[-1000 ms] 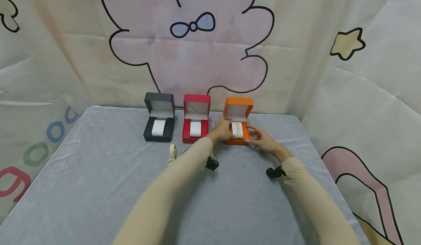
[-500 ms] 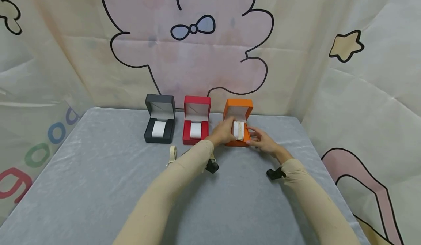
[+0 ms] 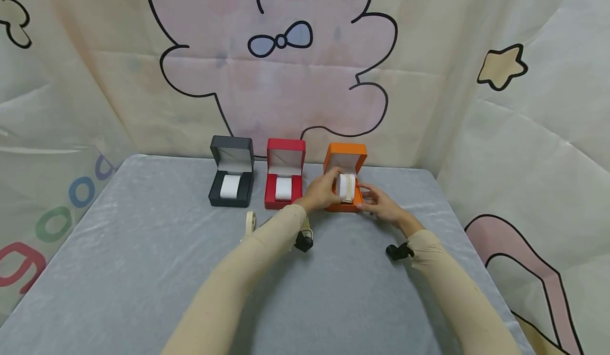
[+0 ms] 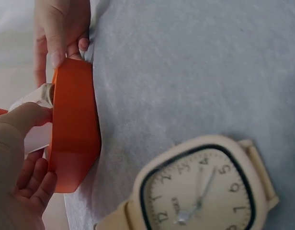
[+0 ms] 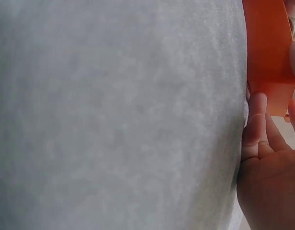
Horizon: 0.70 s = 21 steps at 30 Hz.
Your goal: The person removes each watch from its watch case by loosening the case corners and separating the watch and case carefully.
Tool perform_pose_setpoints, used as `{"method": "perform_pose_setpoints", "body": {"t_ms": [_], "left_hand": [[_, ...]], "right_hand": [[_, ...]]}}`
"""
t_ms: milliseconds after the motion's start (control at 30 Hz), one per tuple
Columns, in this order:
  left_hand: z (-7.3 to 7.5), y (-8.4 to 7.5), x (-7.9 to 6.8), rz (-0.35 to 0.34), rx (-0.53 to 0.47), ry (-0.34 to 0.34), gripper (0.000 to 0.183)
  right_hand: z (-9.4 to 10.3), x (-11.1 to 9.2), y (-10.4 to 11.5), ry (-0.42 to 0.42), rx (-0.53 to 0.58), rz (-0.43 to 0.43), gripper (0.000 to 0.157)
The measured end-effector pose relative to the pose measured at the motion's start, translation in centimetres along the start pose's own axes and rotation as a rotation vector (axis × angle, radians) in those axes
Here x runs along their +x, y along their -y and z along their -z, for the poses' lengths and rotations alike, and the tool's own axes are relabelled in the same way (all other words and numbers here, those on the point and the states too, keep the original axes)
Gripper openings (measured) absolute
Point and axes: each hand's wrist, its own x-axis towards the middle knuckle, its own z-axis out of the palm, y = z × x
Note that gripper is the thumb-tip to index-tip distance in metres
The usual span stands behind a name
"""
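An open orange watch box [image 3: 345, 149] stands at the right of the row, with a white cushion [image 3: 341, 188] inside it. A pale, gold-edged watch strap [image 3: 350, 189] runs round that cushion. My left hand [image 3: 319, 192] reaches in from the left and pinches the cushion, its thumb at the near end. In the left wrist view its other fingers [image 4: 42, 189] curl by the box's side. From the right, my right hand [image 3: 381, 205] grips the box's near right corner. The right wrist view shows its fingers [image 5: 255, 127] against the orange wall.
A red box [image 3: 285, 145] and a dark grey box [image 3: 232, 144], both with lids up and white cushions inside, stand to the left. A cream watch [image 4: 198, 187] lies on the grey cloth. A cream strap [image 3: 250, 221] shows beside my left sleeve. A printed curtain hangs behind.
The cushion with the watch strap has turned slightly under my left hand, and that hand's fingers have shifted a little. My right hand keeps its place on the orange box.
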Motion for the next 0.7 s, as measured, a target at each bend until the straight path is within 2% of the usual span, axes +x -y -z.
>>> {"method": "perform_pose_setpoints", "body": {"t_ms": [167, 300, 400, 567, 700], "left_hand": [[0.3, 0.3, 0.1, -0.017, -0.079, -0.056, 0.073], [0.9, 0.3, 0.2, -0.009, -0.209, -0.083, 0.075], [1.3, 0.1, 0.1, 0.021, -0.292, -0.067, 0.075], [1.9, -0.5, -0.2, 0.090, -0.341, -0.033, 0.071], [2.3, -0.7, -0.6, 0.099, -0.434, 0.006, 0.071]], "right_hand": [[0.1, 0.0, 0.1, 0.004, 0.003, -0.020, 0.071], [0.2, 0.1, 0.1, 0.006, 0.006, -0.043, 0.071], [0.2, 0.1, 0.0, 0.009, -0.004, -0.045, 0.072], [0.1, 0.1, -0.1, 0.018, -0.005, -0.029, 0.073], [0.1, 0.1, -0.1, 0.010, 0.004, -0.021, 0.072]]}}
